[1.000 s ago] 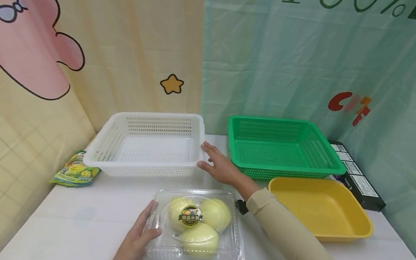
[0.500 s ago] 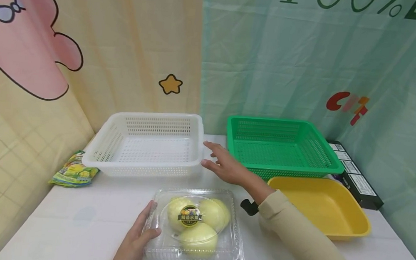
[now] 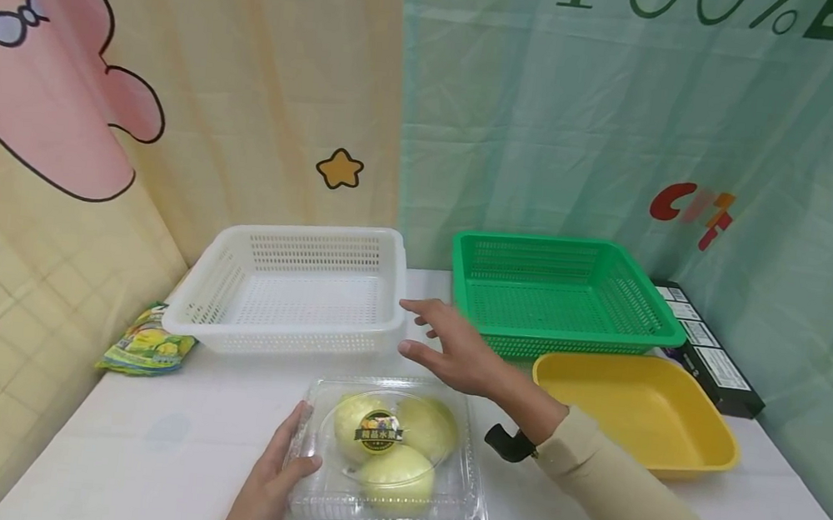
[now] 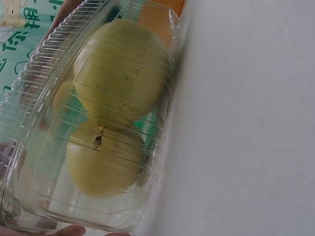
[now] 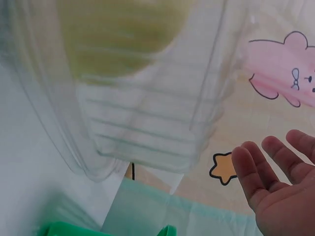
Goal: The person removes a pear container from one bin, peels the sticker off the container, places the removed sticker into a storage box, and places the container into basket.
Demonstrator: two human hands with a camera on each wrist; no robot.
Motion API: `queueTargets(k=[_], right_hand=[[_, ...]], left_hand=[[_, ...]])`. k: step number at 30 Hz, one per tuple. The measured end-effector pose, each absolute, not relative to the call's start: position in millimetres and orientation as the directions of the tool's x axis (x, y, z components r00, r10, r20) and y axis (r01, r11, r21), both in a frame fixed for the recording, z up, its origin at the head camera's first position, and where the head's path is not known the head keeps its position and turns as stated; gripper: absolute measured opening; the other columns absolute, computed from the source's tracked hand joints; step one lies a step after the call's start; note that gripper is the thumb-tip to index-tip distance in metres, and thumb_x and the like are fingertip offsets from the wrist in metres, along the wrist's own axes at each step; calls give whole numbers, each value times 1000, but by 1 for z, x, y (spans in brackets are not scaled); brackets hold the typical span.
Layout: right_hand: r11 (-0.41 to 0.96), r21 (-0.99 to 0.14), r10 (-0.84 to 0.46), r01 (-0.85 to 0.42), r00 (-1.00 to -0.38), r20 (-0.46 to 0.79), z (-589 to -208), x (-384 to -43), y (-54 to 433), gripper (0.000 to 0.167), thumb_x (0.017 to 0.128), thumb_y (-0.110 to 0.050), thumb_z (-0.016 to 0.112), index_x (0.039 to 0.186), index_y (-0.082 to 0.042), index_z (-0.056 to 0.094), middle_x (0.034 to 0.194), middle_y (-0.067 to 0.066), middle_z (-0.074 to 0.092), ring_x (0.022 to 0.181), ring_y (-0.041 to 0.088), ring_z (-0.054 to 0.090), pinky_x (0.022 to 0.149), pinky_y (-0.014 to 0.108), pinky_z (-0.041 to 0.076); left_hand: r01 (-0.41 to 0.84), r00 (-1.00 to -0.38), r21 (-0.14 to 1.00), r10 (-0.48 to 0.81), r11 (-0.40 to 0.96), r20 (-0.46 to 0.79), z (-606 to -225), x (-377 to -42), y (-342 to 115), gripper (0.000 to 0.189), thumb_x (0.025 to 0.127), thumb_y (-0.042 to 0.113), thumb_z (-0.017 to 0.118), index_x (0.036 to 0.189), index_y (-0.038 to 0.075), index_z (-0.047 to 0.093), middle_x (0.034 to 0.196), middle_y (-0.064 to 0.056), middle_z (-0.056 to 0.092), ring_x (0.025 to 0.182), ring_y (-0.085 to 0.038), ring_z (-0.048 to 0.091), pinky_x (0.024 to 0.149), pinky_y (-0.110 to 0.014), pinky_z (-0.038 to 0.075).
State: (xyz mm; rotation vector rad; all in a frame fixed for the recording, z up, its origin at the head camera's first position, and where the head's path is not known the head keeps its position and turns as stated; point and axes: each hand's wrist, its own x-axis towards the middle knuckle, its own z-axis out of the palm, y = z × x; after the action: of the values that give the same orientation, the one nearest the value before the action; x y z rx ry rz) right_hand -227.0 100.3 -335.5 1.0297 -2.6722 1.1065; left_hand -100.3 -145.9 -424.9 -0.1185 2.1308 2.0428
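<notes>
left grip (image 3: pixel 271 474) pinches fruit box (image 3: pixel 392 457) | right grip (image 3: pixel 458 353) loosely spread, unladen | step: likely steadying box | next: probably second hold

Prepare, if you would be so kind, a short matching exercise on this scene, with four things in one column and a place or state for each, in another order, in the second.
Column one
1. clear container
2. colourful bag
3. green basket
4. right hand

Column two
A. behind the yellow tray
B. holding nothing, thumb apart from the fingers
C. held at one side by the left hand
D. by the left end of the white basket

Right pairs: 1-C, 2-D, 3-A, 4-B
</notes>
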Motion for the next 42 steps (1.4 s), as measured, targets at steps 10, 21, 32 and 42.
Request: queueTargets(k=[10,21,32,42], right_hand=[[485,-575,-611,-659,-726,317,-345,-202,96,51,90,-32,62,136,-16,48,131,3,55,113,21,52,91,39,48],[485,-504,-657,-715,-678,330,-361,-188,94,49,85,-35,67,127,-14,55,120,1,60,108,14,49,91,32,46],[538,-380,-664,-752,-656,359,-376,-182,89,45,79,-40,72,116,-16,65,98,-4,62,90,8,41,79,22,38],[559,-335,-682,-758,-651,335,-379,-181,88,47,77,-48,71,113,-19,66,96,-4,58,87,7,37,76,20,34]], left_hand=[[-90,-995,993,38,72,-93,-424,-98,-145,78,90,17,56,153,23,9,161,-13,3,144,-46,10,110,-59,28],[-41,-999,997,26,62,-43,-424,-96,-143,76,90,13,56,152,27,14,159,-17,5,131,-48,40,89,-42,55],[-27,-999,994,22,102,-29,-424,-97,-142,73,89,11,54,151,27,18,160,-11,8,137,-44,32,96,-46,50],[-28,-999,991,18,134,-31,-424,-96,-142,73,89,13,54,151,24,18,161,-8,9,145,-42,11,108,-58,32]])
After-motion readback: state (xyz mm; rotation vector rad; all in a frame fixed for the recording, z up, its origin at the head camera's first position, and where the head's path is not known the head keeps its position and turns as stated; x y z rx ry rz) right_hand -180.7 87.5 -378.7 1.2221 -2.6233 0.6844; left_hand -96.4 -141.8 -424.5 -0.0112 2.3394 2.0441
